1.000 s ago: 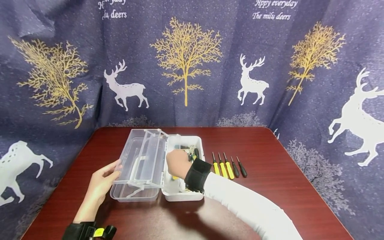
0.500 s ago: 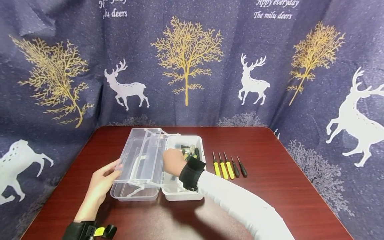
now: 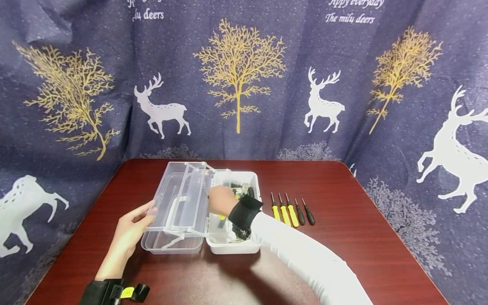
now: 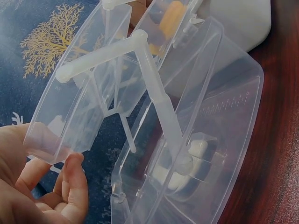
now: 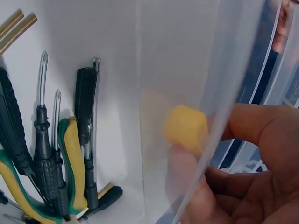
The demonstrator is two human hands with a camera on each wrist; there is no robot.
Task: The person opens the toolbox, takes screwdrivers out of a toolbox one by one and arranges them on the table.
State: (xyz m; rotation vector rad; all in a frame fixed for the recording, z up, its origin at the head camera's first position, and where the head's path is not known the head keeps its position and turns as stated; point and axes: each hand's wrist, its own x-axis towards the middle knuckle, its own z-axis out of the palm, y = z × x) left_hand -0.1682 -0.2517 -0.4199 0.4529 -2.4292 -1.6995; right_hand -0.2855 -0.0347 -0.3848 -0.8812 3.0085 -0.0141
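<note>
Grip notes, smooth hinged plastics

Observed left hand (image 3: 132, 228) pinching edge of thin-walled clear tray (image 3: 162, 195), jointed by flat, milky arms (image 4: 163, 107). Noted right hand (image 3: 223, 201) gripping faceted yellow handle (image 5: 186, 127) behind clear plastic, next to white box (image 3: 234, 249). Found in white box: ribbed black screwdrivers (image 5: 44, 173) with shiny metal shafts, plus pliers (image 5: 77, 163) with curved green-and-yellow handles. Saw rounded white loop (image 4: 200, 151) through clear lid (image 4: 233, 121). Logged on glossy red-brown tabletop (image 3: 362, 237): row of five slim screwdrivers, three yellow-handled (image 3: 292, 216), two black-handled (image 3: 300, 217).
</note>
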